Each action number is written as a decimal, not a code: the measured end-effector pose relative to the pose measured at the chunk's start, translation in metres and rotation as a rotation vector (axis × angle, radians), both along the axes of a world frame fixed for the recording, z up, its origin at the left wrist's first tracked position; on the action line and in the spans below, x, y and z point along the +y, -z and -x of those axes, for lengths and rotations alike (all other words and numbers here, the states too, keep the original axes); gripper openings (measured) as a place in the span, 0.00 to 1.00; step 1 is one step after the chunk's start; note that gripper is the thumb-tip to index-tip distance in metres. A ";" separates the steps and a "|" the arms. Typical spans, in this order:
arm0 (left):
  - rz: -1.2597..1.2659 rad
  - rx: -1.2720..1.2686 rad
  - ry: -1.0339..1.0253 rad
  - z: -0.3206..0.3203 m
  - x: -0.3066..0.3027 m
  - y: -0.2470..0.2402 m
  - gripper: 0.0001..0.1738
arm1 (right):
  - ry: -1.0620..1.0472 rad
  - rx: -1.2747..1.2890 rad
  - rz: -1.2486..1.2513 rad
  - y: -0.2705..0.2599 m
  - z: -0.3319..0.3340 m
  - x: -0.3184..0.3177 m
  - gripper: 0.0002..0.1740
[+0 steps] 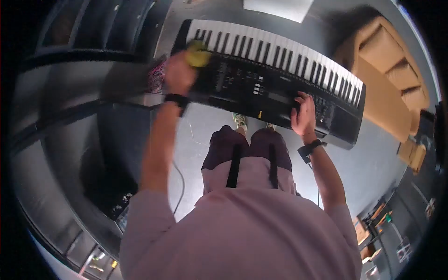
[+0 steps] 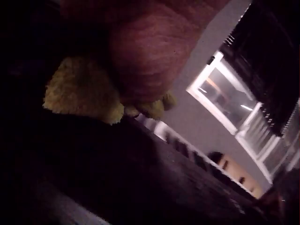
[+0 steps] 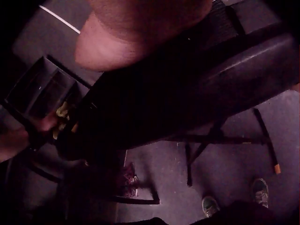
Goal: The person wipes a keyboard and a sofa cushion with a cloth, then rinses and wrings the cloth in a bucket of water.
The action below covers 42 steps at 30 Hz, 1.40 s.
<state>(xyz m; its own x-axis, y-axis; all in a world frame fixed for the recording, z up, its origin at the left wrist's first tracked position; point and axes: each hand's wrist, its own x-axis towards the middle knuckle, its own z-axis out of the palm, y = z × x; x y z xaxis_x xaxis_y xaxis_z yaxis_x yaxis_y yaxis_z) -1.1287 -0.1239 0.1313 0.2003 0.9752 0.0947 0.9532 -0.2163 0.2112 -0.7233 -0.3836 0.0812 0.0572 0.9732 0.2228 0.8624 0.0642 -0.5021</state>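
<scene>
A black electronic keyboard (image 1: 228,88) with white and black keys lies across the head view. At its left end, my left hand (image 1: 179,77), blurred, grips a bunched yellow cloth (image 1: 198,57) over the panel beside the keys. Close up in the left wrist view, the fuzzy cloth (image 2: 82,91) sticks out from under the hand (image 2: 150,56) on both sides; the fingertips are mostly hidden. My right hand (image 1: 304,114) rests on the front part of the panel, right of centre, with relaxed fingers. Only its heel (image 3: 108,49) shows in the right wrist view.
Crossed stand legs (image 3: 220,139) hold the keyboard above the grey floor, near my shoes (image 3: 260,192). A tan sofa (image 1: 385,56) stands beyond its right end. Dark shelving (image 1: 93,28) and a pink patterned item (image 1: 156,77) are left. A cable (image 1: 182,182) runs along the floor.
</scene>
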 end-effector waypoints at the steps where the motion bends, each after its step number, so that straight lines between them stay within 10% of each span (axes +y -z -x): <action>1: 0.078 0.008 -0.040 0.023 0.025 -0.018 0.20 | -0.037 0.034 -0.005 0.006 -0.001 0.003 0.27; 3: 0.068 -0.208 0.058 0.103 0.074 0.034 0.21 | -0.071 0.059 -0.084 0.018 0.007 0.017 0.21; 7: -0.130 -0.105 0.251 0.036 0.047 0.043 0.29 | -0.088 0.031 -0.075 0.000 -0.003 0.016 0.11; 14: 0.091 -0.121 0.436 -0.212 -0.074 0.037 0.30 | -0.201 0.242 -0.148 -0.002 -0.012 0.008 0.10; 23: 0.162 -0.264 0.713 -0.473 -0.207 0.031 0.29 | 0.349 0.414 -0.382 -0.008 -0.137 -0.159 0.09; 29: 0.174 -0.347 0.935 -0.590 -0.286 0.035 0.16 | 0.818 0.010 -0.172 0.011 -0.234 -0.181 0.20; 42: 0.222 0.032 0.350 -0.286 -0.118 0.012 0.23 | 0.758 0.178 0.132 0.019 -0.245 -0.169 0.38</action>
<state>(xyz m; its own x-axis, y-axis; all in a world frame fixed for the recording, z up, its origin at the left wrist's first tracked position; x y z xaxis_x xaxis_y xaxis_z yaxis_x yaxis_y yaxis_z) -0.8423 -0.2421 0.1193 0.5224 0.8440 -0.1216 0.8373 -0.4807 0.2604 -0.4781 -0.5530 0.0622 0.7396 0.6723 0.0332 0.5530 -0.5787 -0.5994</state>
